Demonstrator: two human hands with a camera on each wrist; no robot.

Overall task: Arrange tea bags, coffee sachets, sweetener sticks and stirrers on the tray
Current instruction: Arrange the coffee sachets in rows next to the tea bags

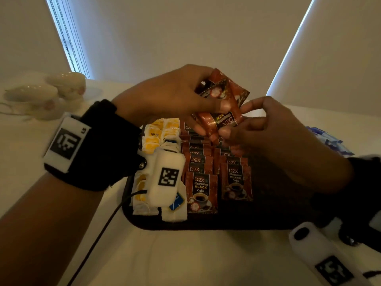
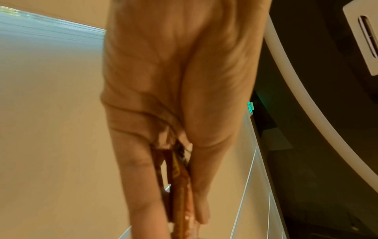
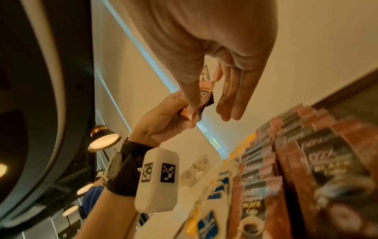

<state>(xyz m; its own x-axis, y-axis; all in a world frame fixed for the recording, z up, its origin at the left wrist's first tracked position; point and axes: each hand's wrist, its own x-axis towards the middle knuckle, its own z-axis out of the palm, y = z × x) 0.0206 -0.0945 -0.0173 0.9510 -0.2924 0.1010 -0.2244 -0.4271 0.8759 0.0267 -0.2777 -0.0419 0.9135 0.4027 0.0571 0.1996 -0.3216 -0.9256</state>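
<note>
The room is dim from the head view; the only daylight comes as cold blue-white slits down the edges of the drawn pale roller blinds (image 1: pixel 185 34). The dark rectangular serving tray (image 1: pixel 268 219) sinks into shadow on its right side, and the right hand (image 1: pixel 284 137) is nearly a silhouette. The white floral china cups (image 1: pixel 51 93) at far left are soft and smeared, bent by the wide lens. Wrist views read warmer and yellower. In the left wrist view the left hand (image 2: pixel 174 97) is blurred. In the right wrist view round ceiling lamps (image 3: pixel 103 140) glow, and the rows of red-brown coffee sachets (image 3: pixel 317 169) streak with blur.
</note>
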